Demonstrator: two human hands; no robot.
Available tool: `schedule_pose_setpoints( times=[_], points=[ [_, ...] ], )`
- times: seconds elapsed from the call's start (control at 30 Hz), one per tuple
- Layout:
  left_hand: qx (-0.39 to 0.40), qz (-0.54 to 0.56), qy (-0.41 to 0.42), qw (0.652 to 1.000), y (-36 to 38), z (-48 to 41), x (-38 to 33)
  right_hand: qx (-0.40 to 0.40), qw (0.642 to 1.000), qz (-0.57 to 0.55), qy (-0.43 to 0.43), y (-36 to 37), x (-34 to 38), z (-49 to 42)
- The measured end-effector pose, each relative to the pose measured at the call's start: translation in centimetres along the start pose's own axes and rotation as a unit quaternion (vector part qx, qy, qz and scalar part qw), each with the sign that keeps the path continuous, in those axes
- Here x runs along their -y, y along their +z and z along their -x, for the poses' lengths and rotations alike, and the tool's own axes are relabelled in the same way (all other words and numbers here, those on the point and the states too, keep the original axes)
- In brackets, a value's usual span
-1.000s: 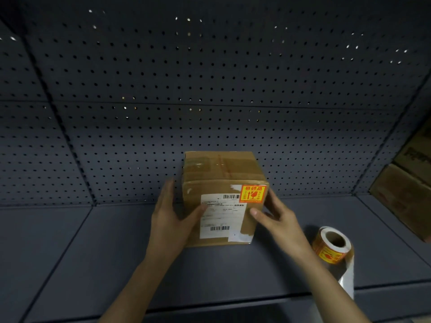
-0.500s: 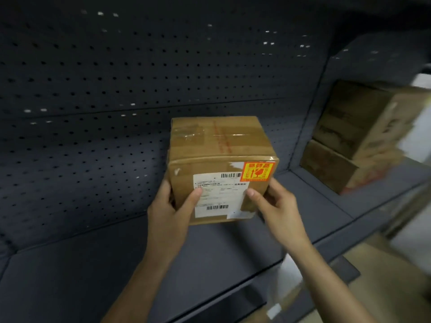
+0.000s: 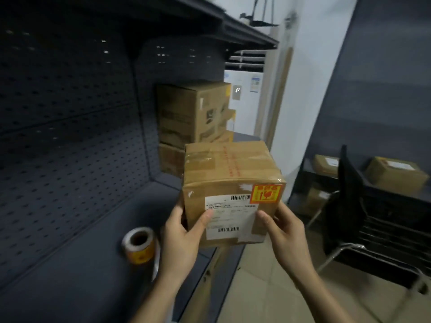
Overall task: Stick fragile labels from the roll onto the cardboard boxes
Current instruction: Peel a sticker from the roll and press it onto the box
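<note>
The shelf (image 3: 81,264) was seen running off to the left, with a stack of cardboard boxes (image 3: 186,113) set at its far end. The cardboard box (image 3: 228,164) was held up off the shelf, near-cubic with no marked long axis, its printed face turned to the camera. The stack lay beyond it and slightly left. The box was gripped from both sides. The left hand (image 3: 182,241) was curled round the lower left edge with the thumb laid on the front, and the right hand (image 3: 284,231) was curled likewise round the lower right edge. The roll (image 3: 140,247) was seen lying on the shelf just beside the left hand, which was judged the nearer to it. A fragile label (image 3: 265,194) was already stuck at the front's upper right corner, so setting this box aside was judged the coming move.
</note>
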State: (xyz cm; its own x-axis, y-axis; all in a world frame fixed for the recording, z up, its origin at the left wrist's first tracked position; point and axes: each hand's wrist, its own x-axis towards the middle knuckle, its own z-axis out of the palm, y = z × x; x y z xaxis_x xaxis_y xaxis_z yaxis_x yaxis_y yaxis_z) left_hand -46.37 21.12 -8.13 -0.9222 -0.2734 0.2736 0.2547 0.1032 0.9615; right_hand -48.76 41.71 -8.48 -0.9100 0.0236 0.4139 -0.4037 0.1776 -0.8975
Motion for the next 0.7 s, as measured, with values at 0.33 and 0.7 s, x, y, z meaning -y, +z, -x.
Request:
schedule_pose_setpoints(
  times=[0.33,0.7],
  points=[
    [0.101,0.019,-0.037,0.994,18.9,-7.3,2.6,-0.089,0.994,0.01,0.055,-14.2,-8.5,-7.1],
    [0.139,0.005,-0.046,0.989,30.5,-17.9,7.8,-0.097,0.991,0.03,0.089,-21.0,-17.2,-17.7]
  ],
)
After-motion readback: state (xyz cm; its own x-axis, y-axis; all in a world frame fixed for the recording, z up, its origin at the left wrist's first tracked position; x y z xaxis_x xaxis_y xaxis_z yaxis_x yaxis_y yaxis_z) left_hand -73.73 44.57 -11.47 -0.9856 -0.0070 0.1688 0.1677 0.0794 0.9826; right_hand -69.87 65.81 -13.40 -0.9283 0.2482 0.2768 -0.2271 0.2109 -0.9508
